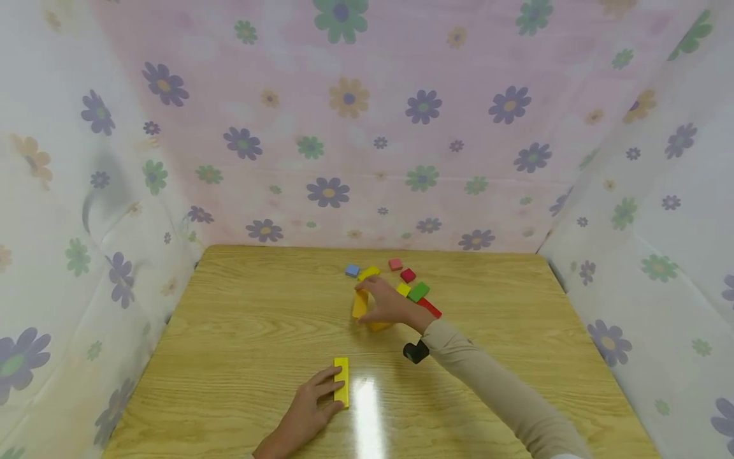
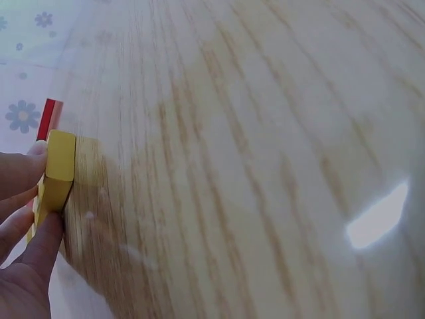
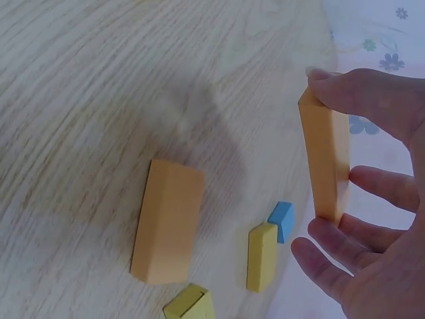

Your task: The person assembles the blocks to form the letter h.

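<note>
My left hand (image 1: 306,411) holds a long yellow block (image 1: 344,393) near the front of the table. In the left wrist view, thumb and fingers pinch that yellow block (image 2: 61,156). Farther back, my right hand (image 1: 390,303) holds an orange block (image 1: 360,305). The right wrist view shows this orange block (image 3: 325,153) gripped at its two ends, thumb on one and fingertips at the other, apart from the tabletop. A second orange block (image 3: 169,222) lies on the table beside it, partly hidden by the right hand in the head view.
Behind the right hand lie a blue block (image 1: 352,270), a yellow block (image 1: 369,273), a pink block (image 1: 395,264) and a dark red one (image 1: 408,275). Right of it are a green block (image 1: 419,292) and a red block (image 1: 430,308). Flowered cloth (image 1: 378,159) surrounds the wooden table (image 1: 246,331).
</note>
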### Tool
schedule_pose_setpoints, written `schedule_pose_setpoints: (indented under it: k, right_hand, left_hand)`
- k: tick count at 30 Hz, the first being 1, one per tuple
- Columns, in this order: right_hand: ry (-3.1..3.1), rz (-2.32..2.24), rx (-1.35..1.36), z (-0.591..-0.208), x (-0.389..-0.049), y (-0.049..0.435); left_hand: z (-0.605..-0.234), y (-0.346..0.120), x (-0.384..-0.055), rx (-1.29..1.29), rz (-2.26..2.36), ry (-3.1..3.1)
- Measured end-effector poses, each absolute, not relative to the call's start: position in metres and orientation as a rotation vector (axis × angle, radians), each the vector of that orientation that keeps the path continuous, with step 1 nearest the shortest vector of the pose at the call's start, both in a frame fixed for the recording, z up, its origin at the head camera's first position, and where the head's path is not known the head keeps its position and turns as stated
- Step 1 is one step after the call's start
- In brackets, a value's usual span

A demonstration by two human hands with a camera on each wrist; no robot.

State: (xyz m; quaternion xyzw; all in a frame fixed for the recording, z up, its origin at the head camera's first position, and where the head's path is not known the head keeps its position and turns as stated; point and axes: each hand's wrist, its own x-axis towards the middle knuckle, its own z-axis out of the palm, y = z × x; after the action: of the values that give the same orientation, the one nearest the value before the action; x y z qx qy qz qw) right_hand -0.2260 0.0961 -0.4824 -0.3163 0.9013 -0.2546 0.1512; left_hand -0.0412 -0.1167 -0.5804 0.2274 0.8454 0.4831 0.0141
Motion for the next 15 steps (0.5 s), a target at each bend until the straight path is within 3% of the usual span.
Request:
schedule_pose_setpoints:
  k: [15]
  right_hand:
    - [2.564,-0.710,-0.939,-0.494,-0.216,0.084]
  left_hand:
    - [-0.576,-0.117,-0.041,0.652,1.510,2.590]
